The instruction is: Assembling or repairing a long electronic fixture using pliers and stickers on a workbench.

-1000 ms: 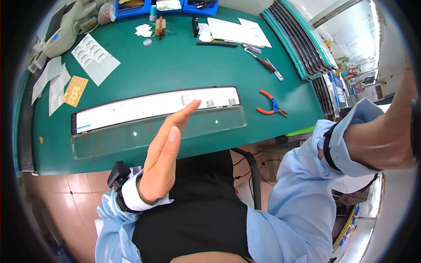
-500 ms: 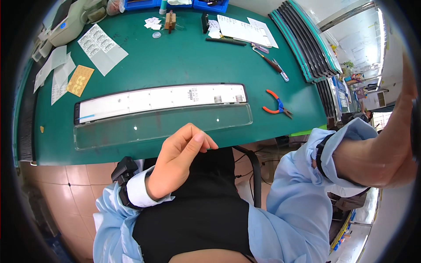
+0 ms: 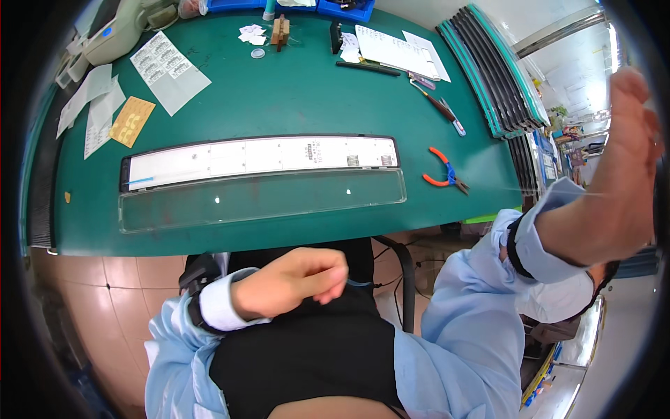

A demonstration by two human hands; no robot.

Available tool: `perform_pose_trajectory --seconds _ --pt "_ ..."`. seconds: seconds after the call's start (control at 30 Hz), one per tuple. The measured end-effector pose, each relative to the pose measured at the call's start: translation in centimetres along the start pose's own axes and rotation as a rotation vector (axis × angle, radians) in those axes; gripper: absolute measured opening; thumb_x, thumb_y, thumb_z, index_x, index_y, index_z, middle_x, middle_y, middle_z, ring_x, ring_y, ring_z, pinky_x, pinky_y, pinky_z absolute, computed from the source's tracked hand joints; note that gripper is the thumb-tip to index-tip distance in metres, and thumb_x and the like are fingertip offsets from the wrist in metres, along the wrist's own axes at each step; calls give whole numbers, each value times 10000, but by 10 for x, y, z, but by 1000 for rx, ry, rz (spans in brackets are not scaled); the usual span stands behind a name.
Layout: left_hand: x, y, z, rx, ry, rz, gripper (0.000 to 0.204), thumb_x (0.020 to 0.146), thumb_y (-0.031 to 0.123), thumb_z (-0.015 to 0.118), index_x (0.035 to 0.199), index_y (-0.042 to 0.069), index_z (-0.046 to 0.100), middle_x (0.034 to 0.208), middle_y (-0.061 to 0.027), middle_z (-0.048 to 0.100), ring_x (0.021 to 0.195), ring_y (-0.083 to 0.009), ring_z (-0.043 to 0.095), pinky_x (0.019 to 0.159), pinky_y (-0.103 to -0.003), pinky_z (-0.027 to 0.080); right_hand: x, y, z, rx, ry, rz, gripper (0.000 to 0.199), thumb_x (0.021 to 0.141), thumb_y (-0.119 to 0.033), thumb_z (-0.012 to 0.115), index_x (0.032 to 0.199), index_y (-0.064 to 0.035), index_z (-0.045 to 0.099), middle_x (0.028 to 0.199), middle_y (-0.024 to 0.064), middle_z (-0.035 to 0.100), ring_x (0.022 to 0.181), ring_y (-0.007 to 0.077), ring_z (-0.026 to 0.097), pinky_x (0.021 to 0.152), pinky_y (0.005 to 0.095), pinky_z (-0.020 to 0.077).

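Observation:
My left hand (image 3: pixel 296 283) is over my lap, just off the table's front edge. Its fingers are curled with the thumb pressed against them; a thin bluish strand (image 3: pixel 359 284) shows beside the fingertips. My right hand (image 3: pixel 628 126) is raised at the far right rim, fingers bent and partly cut off, so what they hold is hidden. On the table, in front of my left hand, lies a long, narrow black case (image 3: pixel 262 159) with a printed white sheet inside and a short blue strip (image 3: pixel 141 181) at its left end. Its clear lid (image 3: pixel 279 200) lies along its near side.
Orange-handled pliers (image 3: pixel 447 173) lie right of the case, with tweezers-like tools (image 3: pixel 447 112) beyond. A stack of long black and teal cases (image 3: pixel 488 77) stands at the right. Paper sheets (image 3: pixel 167 73) and a yellow card (image 3: pixel 131 122) lie left on the green table (image 3: pixel 265 105).
My left hand has drawn back from the lid's edge, down toward my lap, its fingers curling tighter. My right hand has come into view at the right rim. The table items shifted slightly with the view.

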State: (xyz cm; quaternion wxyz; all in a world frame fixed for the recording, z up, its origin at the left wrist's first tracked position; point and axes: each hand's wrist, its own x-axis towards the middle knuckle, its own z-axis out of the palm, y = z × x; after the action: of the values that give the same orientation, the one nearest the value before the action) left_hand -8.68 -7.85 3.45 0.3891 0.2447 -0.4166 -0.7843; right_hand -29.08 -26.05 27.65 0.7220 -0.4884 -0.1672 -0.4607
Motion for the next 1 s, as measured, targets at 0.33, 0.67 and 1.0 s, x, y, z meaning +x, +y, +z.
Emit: perform_pose_trajectory --seconds 0.33,0.67,1.0 --pt "-104 29 -34 503 1242 324 190 934 108 630 837 -53 658 698 -40 611 604 -81 547 569 -209 421 -71 95 -126 -1055 385 256 74 962 -112 579 920 -51 573 870 32 587 796 76 532 706 209 425" --pt "-62 32 -40 589 1397 386 145 929 114 636 873 -9 688 704 -53 677 620 -72 591 563 -199 453 -83 159 -153 -2110 -73 379 117 820 -108 680 866 -2 661 800 165 674 707 361 643 630 409 493" --pt "-44 24 -18 145 861 383 180 931 154 652 879 -13 693 747 -45 682 674 -72 595 594 -214 475 -100 203 1 -1684 -636 -45 139 731 -89 697 864 -121 674 858 -27 651 1061 229 609 1047 519 173"
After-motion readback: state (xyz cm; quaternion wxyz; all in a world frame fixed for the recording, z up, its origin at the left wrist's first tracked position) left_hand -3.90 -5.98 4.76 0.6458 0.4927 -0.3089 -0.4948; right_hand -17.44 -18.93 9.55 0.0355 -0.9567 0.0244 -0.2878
